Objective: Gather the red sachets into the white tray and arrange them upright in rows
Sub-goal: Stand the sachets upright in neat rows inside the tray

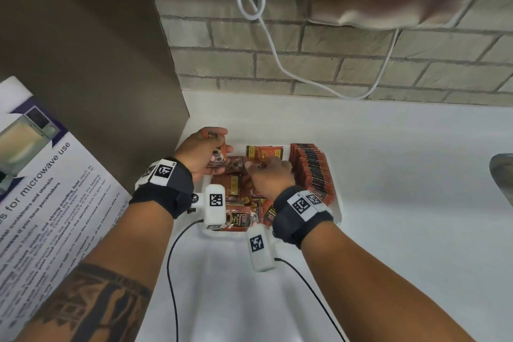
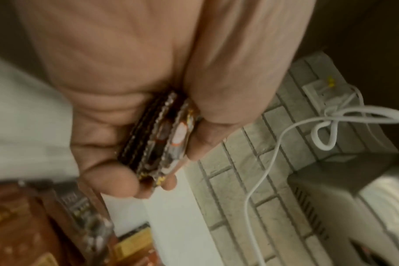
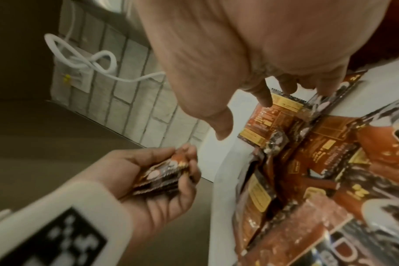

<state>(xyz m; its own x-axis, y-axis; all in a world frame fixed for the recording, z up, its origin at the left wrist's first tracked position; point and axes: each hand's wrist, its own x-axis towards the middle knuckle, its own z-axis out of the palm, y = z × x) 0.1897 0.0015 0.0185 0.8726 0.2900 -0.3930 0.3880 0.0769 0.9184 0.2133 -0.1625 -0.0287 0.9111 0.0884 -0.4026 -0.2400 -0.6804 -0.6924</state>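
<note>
My right hand [image 1: 270,175] reaches down into the white tray [image 1: 336,209], fingers loosely spread and pointing at the loose red sachets [image 1: 238,189] that lie flat and jumbled across its near and middle part; it holds nothing yet. My left hand [image 1: 204,154] hovers over the tray's far left corner, fingers and thumb curled round a small stack of sachets [image 2: 162,140] held on edge. Along the tray's right edge stands one finished row of upright sachets [image 1: 309,169].

The stack in my left hand looks uneven, so I think it could fan out or slip if I loosen my grip while adding another. Digging in the pile near the standing row might knock it over.

Free room for a second row lies left of that row, under the loose pile. Beyond the tray the white counter [image 1: 388,147] runs to the brick wall [image 1: 333,64], where a white cable [image 1: 266,36] hangs.
</note>
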